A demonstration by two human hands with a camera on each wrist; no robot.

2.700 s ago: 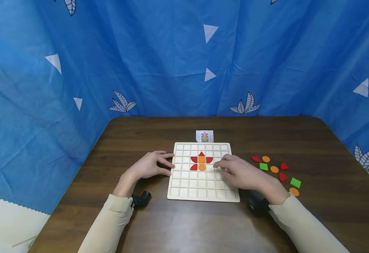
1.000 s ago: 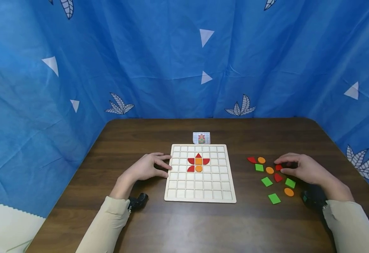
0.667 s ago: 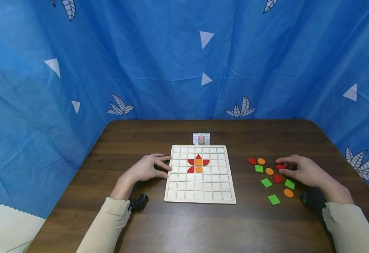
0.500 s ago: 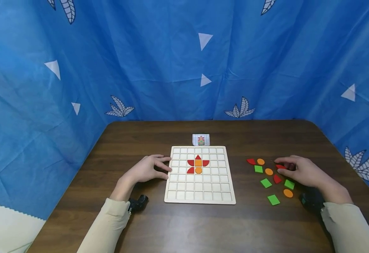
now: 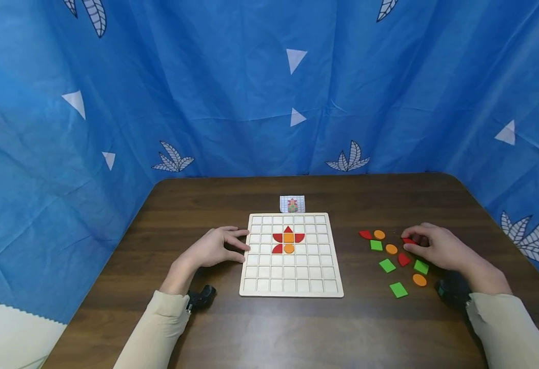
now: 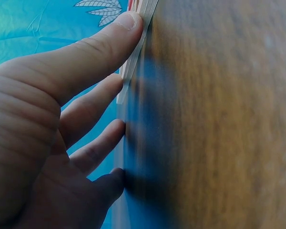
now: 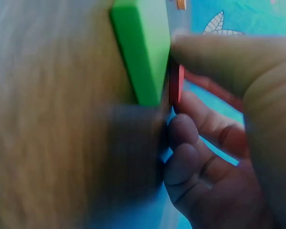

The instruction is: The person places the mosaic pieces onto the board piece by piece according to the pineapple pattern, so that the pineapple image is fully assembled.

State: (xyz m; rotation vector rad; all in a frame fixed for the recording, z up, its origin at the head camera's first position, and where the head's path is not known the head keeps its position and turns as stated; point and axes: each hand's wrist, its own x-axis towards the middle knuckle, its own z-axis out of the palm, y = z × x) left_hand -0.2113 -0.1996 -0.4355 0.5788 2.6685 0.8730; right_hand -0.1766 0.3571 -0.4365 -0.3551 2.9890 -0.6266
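Observation:
A pale wooden grid board (image 5: 292, 287) lies on the table, with a small figure of red and orange tiles in its cells, among them an orange square (image 5: 288, 238) and an orange disc (image 5: 289, 248). My left hand (image 5: 214, 247) touches the board's left edge with extended fingers and thumb; the left wrist view shows the thumb (image 6: 100, 52) against that edge. To the right of the board, my right hand (image 5: 437, 247) pinches a red tile (image 5: 407, 241) between thumb and fingers. In the right wrist view the red tile (image 7: 177, 85) is partly hidden by the thumb.
Loose tiles lie between the board and my right hand: several green squares (image 5: 398, 290), orange discs (image 5: 419, 280) and red pieces (image 5: 403, 259). A small printed pattern card (image 5: 292, 204) sits behind the board. Blue curtain (image 5: 251, 92) hangs past the table's back edge.
My right hand has left the board and moved right to the loose tiles, where it now pinches a red one. My left hand has stayed at the board's left edge.

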